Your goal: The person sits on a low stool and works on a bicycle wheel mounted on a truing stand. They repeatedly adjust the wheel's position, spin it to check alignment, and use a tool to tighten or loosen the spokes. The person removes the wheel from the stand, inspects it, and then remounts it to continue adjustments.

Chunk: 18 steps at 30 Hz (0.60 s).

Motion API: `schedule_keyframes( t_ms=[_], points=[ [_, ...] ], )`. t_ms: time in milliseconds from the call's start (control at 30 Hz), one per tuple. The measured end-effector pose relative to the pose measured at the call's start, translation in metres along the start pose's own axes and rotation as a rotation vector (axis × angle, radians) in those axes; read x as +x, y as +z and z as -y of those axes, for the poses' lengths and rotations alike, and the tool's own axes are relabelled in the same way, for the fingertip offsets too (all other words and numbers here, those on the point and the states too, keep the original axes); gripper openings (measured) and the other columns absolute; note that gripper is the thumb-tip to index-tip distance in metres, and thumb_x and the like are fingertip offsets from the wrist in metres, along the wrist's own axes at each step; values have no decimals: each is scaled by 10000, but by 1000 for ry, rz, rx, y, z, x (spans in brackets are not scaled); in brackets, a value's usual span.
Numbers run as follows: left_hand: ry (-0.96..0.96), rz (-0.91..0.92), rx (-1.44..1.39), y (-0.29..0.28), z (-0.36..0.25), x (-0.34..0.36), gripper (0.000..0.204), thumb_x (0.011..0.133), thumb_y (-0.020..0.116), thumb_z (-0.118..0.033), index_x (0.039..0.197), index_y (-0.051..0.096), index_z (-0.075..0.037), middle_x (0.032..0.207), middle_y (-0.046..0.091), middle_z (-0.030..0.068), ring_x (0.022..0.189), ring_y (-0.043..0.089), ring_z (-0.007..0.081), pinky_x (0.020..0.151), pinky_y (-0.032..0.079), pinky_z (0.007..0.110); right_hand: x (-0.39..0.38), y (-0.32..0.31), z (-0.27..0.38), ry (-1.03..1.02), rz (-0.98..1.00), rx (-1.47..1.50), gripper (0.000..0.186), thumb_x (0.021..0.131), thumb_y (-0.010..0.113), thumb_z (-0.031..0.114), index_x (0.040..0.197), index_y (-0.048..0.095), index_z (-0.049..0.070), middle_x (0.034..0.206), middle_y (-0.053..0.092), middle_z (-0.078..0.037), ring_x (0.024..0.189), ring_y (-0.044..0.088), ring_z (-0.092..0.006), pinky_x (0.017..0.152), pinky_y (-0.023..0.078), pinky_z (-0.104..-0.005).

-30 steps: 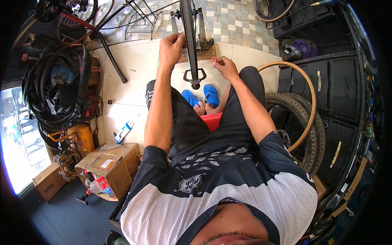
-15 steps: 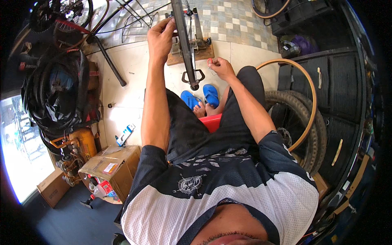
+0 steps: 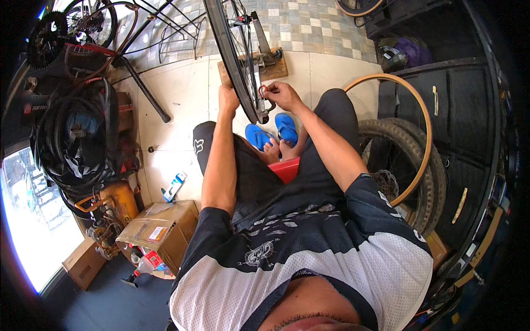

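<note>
A bicycle wheel [image 3: 221,38], seen nearly edge-on, stands tilted in a metal truing stand [image 3: 262,55] on a wooden base [image 3: 279,70]. My left hand [image 3: 228,98] is against the wheel's left side, low down, its fingertips hidden at the tyre. My right hand [image 3: 280,95] pinches a small red tool [image 3: 262,90], apparently a spoke wrench, at the spokes on the right side, just above the lower end of the stand. Below are blue slippers [image 3: 286,128] by my bare feet and a red seat [image 3: 284,168] between my thighs.
Bikes [image 3: 88,30] stand at upper left, above black tyres and bags [image 3: 77,132], an orange compressor [image 3: 118,201] and a cardboard box [image 3: 157,220]. A blue-and-white item [image 3: 174,187] lies on the floor. At right are a tan rim [image 3: 420,110], tyred wheels [image 3: 430,182] and black drawers [image 3: 458,121].
My left hand has come down along the wheel. My right hand has moved left onto the spokes with the red tool. The wheel's upper part now appears further left and slanted, showing its spokes.
</note>
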State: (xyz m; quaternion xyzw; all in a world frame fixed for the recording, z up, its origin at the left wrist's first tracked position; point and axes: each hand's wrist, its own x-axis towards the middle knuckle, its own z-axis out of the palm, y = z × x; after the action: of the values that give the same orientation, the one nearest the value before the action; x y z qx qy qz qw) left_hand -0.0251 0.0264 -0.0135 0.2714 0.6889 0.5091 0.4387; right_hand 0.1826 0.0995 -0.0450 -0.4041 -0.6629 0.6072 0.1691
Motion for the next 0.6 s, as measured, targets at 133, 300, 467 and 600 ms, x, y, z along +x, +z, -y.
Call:
schedule_keyframes(
  t_ms=[133, 300, 467, 600],
  points=[
    [-35, 79, -159, 18, 34, -6, 191, 880, 770, -179, 883, 720, 5, 750, 703, 58, 670, 640, 122, 553, 493, 321, 0, 15, 5, 17, -12, -15, 247, 923, 718, 161, 1030, 682, -58, 935, 756, -129, 871, 724, -176, 772, 560, -306],
    [-11, 154, 35, 11, 40, 0, 368, 871, 791, -288, 1125, 664, -55, 927, 721, 49, 802, 661, 146, 666, 521, 319, 3, 22, 10, 6, -21, 1, 243, 924, 714, 165, 1021, 684, -56, 914, 756, -123, 863, 728, -182, 760, 564, -314],
    [-64, 81, -64, 12, 25, -7, 257, 804, 817, -153, 1025, 751, -39, 818, 707, 48, 713, 647, 124, 637, 534, 308, -1, 21, 30, 18, -69, -262, 268, 921, 715, 209, 961, 695, -55, 889, 751, -114, 791, 705, -178, 708, 545, -317],
    [-63, 113, -109, 16, 22, -4, 211, 868, 743, -135, 1051, 734, -30, 835, 682, 52, 696, 642, 133, 620, 576, 321, 3, 17, 21, -8, -38, -149, 310, 871, 734, 272, 955, 715, -26, 866, 739, -154, 808, 709, -220, 736, 543, -359]
  ],
)
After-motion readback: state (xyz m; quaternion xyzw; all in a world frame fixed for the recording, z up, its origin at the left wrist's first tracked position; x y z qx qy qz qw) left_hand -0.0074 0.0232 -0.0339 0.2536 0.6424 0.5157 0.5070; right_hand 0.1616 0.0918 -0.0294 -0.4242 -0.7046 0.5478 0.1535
